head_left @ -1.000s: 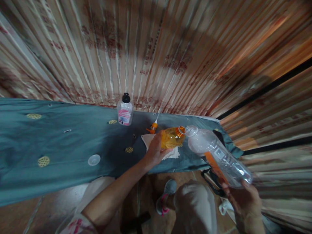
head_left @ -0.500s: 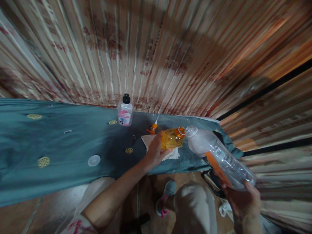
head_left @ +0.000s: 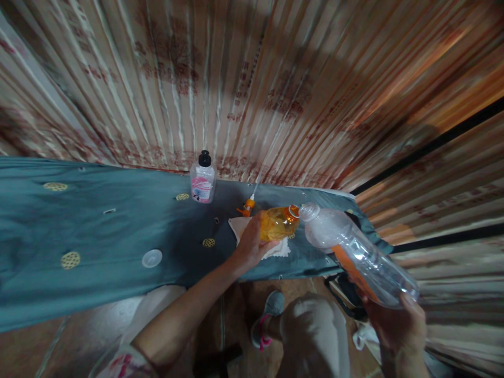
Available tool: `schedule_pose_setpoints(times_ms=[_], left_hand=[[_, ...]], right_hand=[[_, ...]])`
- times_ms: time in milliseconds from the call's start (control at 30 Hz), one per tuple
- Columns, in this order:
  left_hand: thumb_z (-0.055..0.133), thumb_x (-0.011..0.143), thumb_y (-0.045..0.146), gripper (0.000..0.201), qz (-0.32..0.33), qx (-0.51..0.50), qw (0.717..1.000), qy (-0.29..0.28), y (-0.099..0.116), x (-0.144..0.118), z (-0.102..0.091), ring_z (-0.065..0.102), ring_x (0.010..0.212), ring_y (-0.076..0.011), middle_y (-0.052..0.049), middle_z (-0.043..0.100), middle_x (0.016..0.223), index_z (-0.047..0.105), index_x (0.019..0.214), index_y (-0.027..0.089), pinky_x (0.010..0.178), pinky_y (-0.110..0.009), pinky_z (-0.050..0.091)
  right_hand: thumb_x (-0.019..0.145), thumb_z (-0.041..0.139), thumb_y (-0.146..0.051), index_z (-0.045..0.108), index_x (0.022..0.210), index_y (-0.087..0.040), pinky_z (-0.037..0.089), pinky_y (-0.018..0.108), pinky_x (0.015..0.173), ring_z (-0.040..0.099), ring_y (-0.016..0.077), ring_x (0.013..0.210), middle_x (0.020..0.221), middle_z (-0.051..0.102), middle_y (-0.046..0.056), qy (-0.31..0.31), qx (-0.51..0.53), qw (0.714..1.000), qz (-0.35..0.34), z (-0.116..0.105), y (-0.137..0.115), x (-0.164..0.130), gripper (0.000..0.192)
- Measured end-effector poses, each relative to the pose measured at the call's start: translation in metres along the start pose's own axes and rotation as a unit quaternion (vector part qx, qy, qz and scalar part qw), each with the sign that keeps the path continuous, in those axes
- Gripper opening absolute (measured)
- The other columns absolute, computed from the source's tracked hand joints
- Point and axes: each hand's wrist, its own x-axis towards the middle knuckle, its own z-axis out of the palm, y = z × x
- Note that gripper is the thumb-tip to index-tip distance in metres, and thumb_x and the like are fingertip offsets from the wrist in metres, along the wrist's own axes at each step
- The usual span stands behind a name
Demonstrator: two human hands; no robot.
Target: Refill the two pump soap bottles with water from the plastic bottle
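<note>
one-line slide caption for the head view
Left hand steadies orange bottle while right hand tips clear plastic bottle to its mouth.

A modest home interior: a patterned teal cloth (head_left: 98,236) covers a desk set against rust-stained corrugated sheeting (head_left: 236,79), tiled floor (head_left: 23,352) below

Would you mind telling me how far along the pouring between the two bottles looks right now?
Done: both mouths are uncapped, and an orange cap lies on the cloth. In hand: the left hand steadies the orange bottle, and the right hand tilts the clear bottle to its mouth. Left: recapping.
</note>
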Motion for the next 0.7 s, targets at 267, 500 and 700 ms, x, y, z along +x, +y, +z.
schedule_pose_setpoints(times_ms=[267, 500, 700], left_hand=[[0.074, 0.083, 0.039, 0.077, 0.009, 0.011, 1.000, -0.005, -0.001, 0.002, -0.001, 0.054, 0.135, -0.0361, -0.019, 0.056, 0.142, 0.038, 0.147, 0.017, 0.114, -0.057, 0.046], [0.074, 0.084, 0.037, 0.077, -0.011, -0.003, 1.000, -0.018, 0.001, 0.002, -0.003, 0.054, 0.135, -0.0364, -0.018, 0.054, 0.143, 0.035, 0.148, 0.021, 0.112, -0.059, 0.047], [0.077, 0.081, 0.039, 0.079, 0.001, 0.011, 1.000, 0.006, -0.008, 0.002, 0.004, 0.054, 0.135, -0.0376, -0.018, 0.054, 0.143, 0.036, 0.146, 0.021, 0.112, -0.061, 0.046]], right_hand=[[0.061, 0.076, -0.049, 0.069, 0.116, -0.026, 0.055, 0.035, 0.056, 0.068, 0.0232, 0.070, 0.088, 0.075, 0.004, 0.020, 0.003, 1.000, -0.009, 0.000, -0.001, 0.000, 0.060], [0.057, 0.077, -0.045, 0.067, 0.118, -0.027, 0.051, 0.034, 0.055, 0.067, 0.0229, 0.072, 0.100, 0.075, 0.006, 0.033, 0.004, 0.999, -0.018, 0.017, -0.011, -0.010, 0.065], [0.061, 0.074, -0.044, 0.069, 0.111, -0.028, 0.050, 0.033, 0.055, 0.065, 0.0213, 0.070, 0.094, 0.074, 0.002, 0.040, 0.002, 0.999, -0.035, 0.024, -0.014, -0.014, 0.053]])
